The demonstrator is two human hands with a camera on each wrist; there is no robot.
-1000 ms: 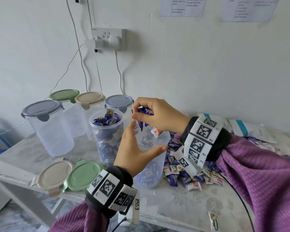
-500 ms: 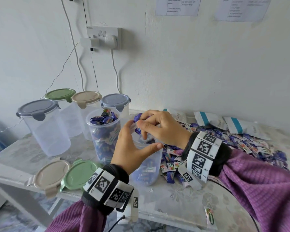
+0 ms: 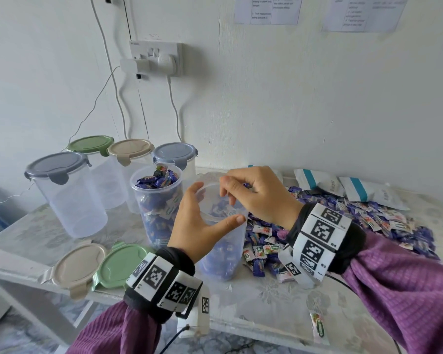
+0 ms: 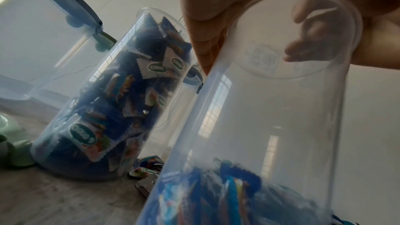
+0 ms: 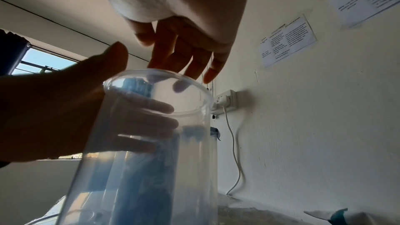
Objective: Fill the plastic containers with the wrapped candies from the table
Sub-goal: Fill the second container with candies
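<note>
Standing upright near the front of the table, the open plastic container is gripped just below its rim by the left hand, thumb along the near side and fingers curled round the far side. Wrapped candies fill only its lower part, as is seen through the wall in the left wrist view. Directly above its mouth the right hand is held, fingers pointing down past the rim; a bit of blue wrapper shows under the knuckles in the head view, but whether a candy is pinched cannot be told, and in the right wrist view the fingers appear loosely extended. The container's long axis runs straight up toward that hand, so anything let go should drop inside. The pile of wrapped candies lies to the right, touching the container's base, and is nearer the right hand. Just to the left a full container stands without a lid, and behind it four empty lidded containers are grouped. Two loose lids rest at the front left edge.
</note>
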